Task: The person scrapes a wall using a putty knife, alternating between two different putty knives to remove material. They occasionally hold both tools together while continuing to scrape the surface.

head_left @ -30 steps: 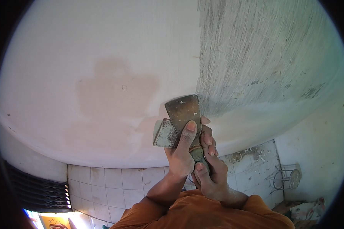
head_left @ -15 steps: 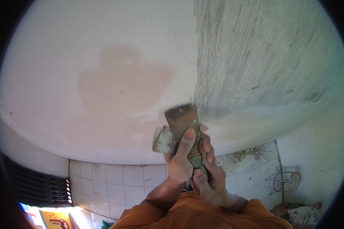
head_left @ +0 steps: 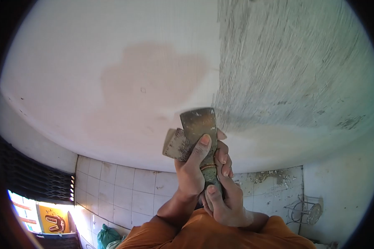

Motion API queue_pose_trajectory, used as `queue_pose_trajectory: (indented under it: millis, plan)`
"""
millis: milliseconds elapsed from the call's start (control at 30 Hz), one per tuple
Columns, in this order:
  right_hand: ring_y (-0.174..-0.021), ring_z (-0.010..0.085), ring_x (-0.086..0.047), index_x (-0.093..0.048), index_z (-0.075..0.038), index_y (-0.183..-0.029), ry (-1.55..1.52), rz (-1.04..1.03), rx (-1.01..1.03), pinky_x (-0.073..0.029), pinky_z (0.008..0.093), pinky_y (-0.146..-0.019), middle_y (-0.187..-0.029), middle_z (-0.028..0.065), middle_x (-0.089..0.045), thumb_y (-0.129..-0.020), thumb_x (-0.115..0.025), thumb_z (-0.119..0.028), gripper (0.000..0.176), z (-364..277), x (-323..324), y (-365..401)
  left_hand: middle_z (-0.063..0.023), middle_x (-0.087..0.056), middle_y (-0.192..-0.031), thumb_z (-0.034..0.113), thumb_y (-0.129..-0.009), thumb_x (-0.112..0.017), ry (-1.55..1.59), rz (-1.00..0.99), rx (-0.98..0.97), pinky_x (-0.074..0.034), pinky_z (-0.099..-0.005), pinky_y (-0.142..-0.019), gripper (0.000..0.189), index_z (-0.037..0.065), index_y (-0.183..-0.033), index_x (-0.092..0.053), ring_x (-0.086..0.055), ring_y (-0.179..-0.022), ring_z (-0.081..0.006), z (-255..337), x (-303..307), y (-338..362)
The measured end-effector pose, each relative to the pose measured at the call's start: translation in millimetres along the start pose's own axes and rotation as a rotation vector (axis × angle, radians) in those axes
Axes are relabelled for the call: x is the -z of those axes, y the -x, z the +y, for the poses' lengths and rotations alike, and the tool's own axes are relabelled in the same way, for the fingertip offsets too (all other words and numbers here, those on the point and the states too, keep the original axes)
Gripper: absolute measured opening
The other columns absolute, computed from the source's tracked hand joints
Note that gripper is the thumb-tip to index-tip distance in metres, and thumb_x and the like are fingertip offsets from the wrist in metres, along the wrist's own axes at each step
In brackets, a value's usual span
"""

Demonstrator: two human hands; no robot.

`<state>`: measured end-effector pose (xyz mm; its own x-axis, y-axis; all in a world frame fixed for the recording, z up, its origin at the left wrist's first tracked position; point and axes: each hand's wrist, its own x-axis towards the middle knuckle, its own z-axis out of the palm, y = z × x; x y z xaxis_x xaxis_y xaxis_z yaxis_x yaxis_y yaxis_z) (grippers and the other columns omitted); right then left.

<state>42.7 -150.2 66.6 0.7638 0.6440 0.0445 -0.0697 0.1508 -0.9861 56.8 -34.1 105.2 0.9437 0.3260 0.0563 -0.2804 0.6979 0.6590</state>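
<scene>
The view has shifted — hands (head_left: 190, 178) (head_left: 229, 205) grasp a scraper (head_left: 199, 124) and smaller blade (head_left: 177, 145) — its base hidden.

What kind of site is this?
Probably a room under renovation: the wall has a scraped, streaky section, debris litters the tiled floor, and both hands grip a scraper.

Head view, facing wall and hands (head_left: 207, 178), seemingly close.
</scene>
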Motion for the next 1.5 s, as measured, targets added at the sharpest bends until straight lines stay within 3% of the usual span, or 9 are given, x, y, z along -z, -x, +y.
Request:
queue_pose_trajectory:
  millis: [333,433,533,833,1067,1167,1200,1333,1500]
  plan:
    - [-0.049,0.0090,-0.050,-0.036,0.004,-0.136,0.148,0.007,0.220,-0.043,0.0243,-0.048,-0.060,0.0032,-0.055,-0.094,-0.048,-0.009,0.046,9.3,5.2,-20.4,-0.0099,-0.052,-0.065,0.024,-0.096,-0.046,-0.020,0.004,-0.079,-0.047,-0.0315,-0.046,0.029,-0.004,-0.103,-0.050,-0.052,-0.049,-0.0183,-11.3,6.4,-5.4]
    - [-0.049,0.0091,-0.051,-0.034,0.004,-0.137,0.095,-0.027,0.021,-0.043,0.0243,-0.048,-0.060,0.0038,-0.056,-0.094,-0.048,-0.009,0.048,3.8,7.4,-8.1,-0.0097,-0.051,-0.065,0.024,-0.097,-0.046,-0.013,0.011,-0.067,-0.047,-0.0320,-0.046,0.029,-0.004,-0.103,-0.050,-0.052,-0.049,-0.0187,-9.9,5.0,-3.8]
    - [-0.050,0.0094,-0.052,-0.031,0.004,-0.138,0.048,-0.013,0.043,-0.044,0.0246,-0.048,-0.062,0.0046,-0.057,-0.094,-0.048,-0.010,0.049,4.8,-0.8,-3.8,-0.0097,-0.050,-0.065,0.023,-0.097,-0.045,-0.005,0.004,-0.058,-0.047,-0.0327,-0.045,0.028,-0.004,-0.104,-0.049,-0.052,-0.049,-0.0190,-8.6,8.6,1.8]
    - [-0.053,0.0095,-0.053,-0.050,0.007,-0.119,0.098,0.079,0.195,-0.044,0.0250,-0.051,-0.063,0.0060,-0.058,-0.094,-0.050,-0.010,0.030,16.2,1.2,-16.5,-0.0094,-0.050,-0.065,0.026,-0.097,-0.045,0.005,-0.098,-0.107,-0.048,-0.0312,-0.047,0.030,-0.004,-0.103,-0.049,-0.053,-0.049,-0.0182,-13.0,14.1,-10.5]
    - [-0.053,0.0086,-0.051,-0.052,0.009,-0.111,0.095,0.108,0.177,-0.042,0.0247,-0.050,-0.061,0.0053,-0.056,-0.094,-0.051,-0.010,0.025,21.6,-3.1,-12.5,-0.0097,-0.051,-0.064,0.027,-0.096,-0.048,0.024,-0.037,-0.075,-0.048,-0.0318,-0.046,0.032,-0.004,-0.101,-0.051,-0.053,-0.048,-0.0184,-15.3,17.9,-7.7]
    - [-0.044,0.0042,-0.041,-0.037,0.010,-0.130,0.147,0.032,0.243,-0.035,0.0198,-0.040,-0.059,-0.0003,-0.048,-0.097,-0.043,-0.013,0.041,-2.3,-2.6,-23.3,-0.0100,-0.051,-0.064,0.026,-0.096,-0.047,0.007,-0.081,-0.131,-0.048,-0.0320,-0.045,0.029,-0.003,-0.101,-0.050,-0.053,-0.048,-0.0188,3.1,-3.6,-14.3]
    - [-0.054,0.0083,-0.051,-0.050,0.008,-0.118,0.074,0.067,0.100,-0.043,0.0247,-0.051,-0.063,0.0051,-0.057,-0.095,-0.050,-0.011,0.030,-8.4,-3.0,-19.8,-0.0103,-0.051,-0.065,0.026,-0.096,-0.047,0.010,-0.088,-0.136,-0.047,-0.0320,-0.045,0.029,-0.003,-0.101,-0.050,-0.053,-0.048,-0.0190,-0.2,-1.0,-15.8]
    - [-0.054,0.0085,-0.050,-0.040,0.007,-0.132,0.043,0.102,0.132,-0.042,0.0243,-0.050,-0.062,0.0048,-0.055,-0.095,-0.049,-0.010,0.042,11.3,-5.9,-12.0,-0.0101,-0.052,-0.065,0.027,-0.096,-0.049,0.032,-0.050,-0.086,-0.047,-0.0317,-0.045,0.031,-0.003,-0.100,-0.051,-0.053,-0.048,-0.0187,-10.5,11.4,-8.6]
    - [-0.053,0.0074,-0.049,-0.042,0.007,-0.130,0.033,0.079,0.147,-0.041,0.0232,-0.050,-0.062,0.0033,-0.054,-0.094,-0.047,-0.008,0.039,-17.1,-6.4,-19.9,-0.0076,-0.048,-0.060,0.029,-0.095,-0.047,-0.063,0.030,-0.136,-0.044,-0.0307,-0.040,0.031,-0.001,-0.094,-0.050,-0.048,-0.042,-0.0166,5.9,-17.6,-13.5]
